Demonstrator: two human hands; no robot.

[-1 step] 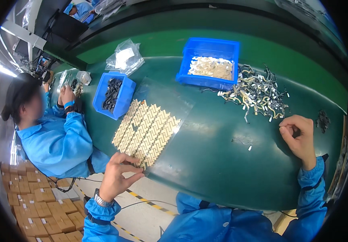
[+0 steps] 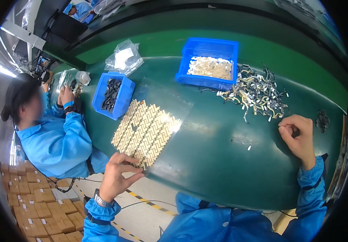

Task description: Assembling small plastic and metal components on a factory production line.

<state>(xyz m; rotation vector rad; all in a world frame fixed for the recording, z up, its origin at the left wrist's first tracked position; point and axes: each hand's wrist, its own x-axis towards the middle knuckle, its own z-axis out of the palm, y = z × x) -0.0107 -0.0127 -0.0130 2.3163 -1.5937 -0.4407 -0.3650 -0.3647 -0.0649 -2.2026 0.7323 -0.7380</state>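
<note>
My left hand [image 2: 117, 174] is at the near corner of a flat sheet of small cream pieces [image 2: 146, 129] set in a zigzag pattern. Its thumb and a finger come together at that corner; whatever is between the tips is too small to make out. My right hand [image 2: 299, 137] rests on the table at the right, fingers curled in against the thumb, and hides anything inside. Beyond it spreads a heap of short black and cream wires with white connectors [image 2: 258, 94]. One loose wire with a white connector [image 2: 243, 143] lies to the left of this hand.
A blue bin of cream pieces [image 2: 186, 68] stands at the back, and a smaller blue bin of black parts [image 2: 122, 105] at the left. Clear plastic bags [image 2: 124, 58] lie behind it. Small black parts [image 2: 322, 121] sit far right. A co-worker [image 2: 55, 137] sits at the left.
</note>
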